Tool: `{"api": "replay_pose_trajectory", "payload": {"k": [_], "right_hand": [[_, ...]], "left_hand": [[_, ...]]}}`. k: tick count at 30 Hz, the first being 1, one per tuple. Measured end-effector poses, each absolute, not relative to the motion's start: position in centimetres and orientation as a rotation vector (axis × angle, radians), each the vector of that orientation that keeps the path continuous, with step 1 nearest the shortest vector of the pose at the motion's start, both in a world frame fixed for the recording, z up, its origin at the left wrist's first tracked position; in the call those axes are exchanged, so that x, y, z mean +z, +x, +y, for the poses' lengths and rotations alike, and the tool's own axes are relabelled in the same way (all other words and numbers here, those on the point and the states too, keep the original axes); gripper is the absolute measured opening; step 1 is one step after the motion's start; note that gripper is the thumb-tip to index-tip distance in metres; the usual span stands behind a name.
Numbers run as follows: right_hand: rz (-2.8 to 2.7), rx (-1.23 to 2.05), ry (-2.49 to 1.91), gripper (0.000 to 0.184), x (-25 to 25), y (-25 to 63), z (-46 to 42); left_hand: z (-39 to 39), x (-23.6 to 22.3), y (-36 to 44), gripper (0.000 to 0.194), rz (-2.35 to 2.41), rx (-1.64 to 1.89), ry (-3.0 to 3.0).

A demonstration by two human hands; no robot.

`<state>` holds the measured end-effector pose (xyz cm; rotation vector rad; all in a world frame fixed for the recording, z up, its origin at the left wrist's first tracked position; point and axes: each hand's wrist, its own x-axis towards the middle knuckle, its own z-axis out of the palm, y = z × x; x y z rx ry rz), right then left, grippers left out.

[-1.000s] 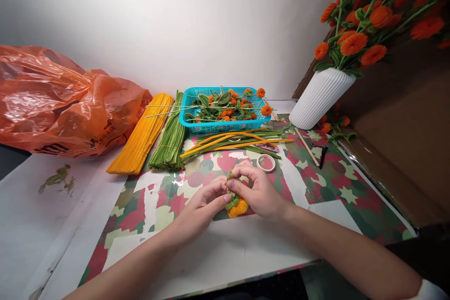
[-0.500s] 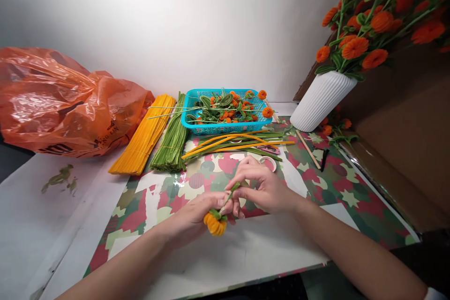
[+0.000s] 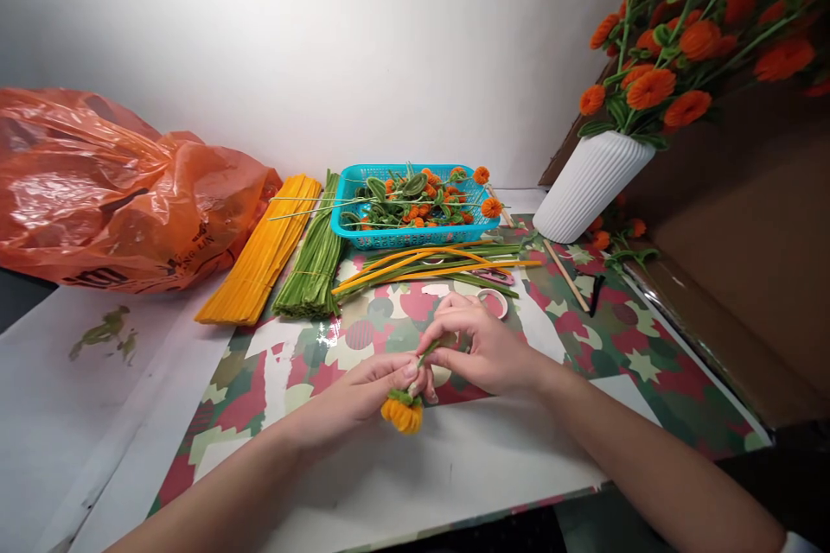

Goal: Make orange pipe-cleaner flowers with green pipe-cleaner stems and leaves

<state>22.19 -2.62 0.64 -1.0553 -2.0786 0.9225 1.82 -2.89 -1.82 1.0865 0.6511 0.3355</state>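
A yellow-orange pipe cleaner flower [image 3: 403, 415] with a short green stem hangs head-down between my hands, above the white sheet at the table's front. My left hand [image 3: 382, 380] grips the stem just behind the bloom, thumb pressed on it. The fingers of my right hand [image 3: 473, 344] pinch the stem's upper end. Just beyond the right hand lies a roll of white tape [image 3: 494, 304]. Loose green and yellow pipe cleaners [image 3: 428, 263] are spread behind it, partly over a pink tool [image 3: 496, 275].
A blue basket [image 3: 415, 235] holds orange flowers and green leaves. Left of it lie bundles of green [image 3: 311, 263] and yellow pipe cleaners [image 3: 259, 251], then an orange plastic bag [image 3: 130, 199]. A white vase [image 3: 590, 186] of orange flowers stands at right, near a wooden stick [image 3: 566, 276].
The flower's bloom has swung slightly right and up. My left thumb now lies further over the stem, and my right fingers have closed in nearer the left hand.
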Motion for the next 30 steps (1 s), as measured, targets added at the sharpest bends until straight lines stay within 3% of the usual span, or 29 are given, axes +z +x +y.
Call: {"api": "replay_pose_trajectory", "payload": {"k": [6,12,15,21,25,30], "right_hand": [[-2.104,0.797,-0.965,0.009,0.9,22.1,-2.9],[-2.04,0.723,-1.164,0.009,0.8,21.0,-3.3],[-2.015,0.726,-1.216,0.007,0.6,20.7,-3.5],[-2.132,0.704,-1.066,0.008,1.1,22.0,-2.9],[-2.152,0.813,-0.997,0.019,1.1,22.6,-2.6],[-1.931,1.098,-1.055,0.007,0.6,22.0,-2.6]], "left_hand": [[-2.7,-0.2,2.1,0.037,0.672,0.33,1.244],[-3.2,-0.3,2.5,0.009,1.076,0.896,2.055],[-3.4,-0.9,2.4,0.004,1.099,1.05,2.179],[-2.9,0.0,1.8,0.019,0.866,0.711,1.763],[-2.7,0.2,1.7,0.023,0.742,0.614,1.448],[-2.7,0.0,1.8,0.026,0.757,0.515,1.268]]}}
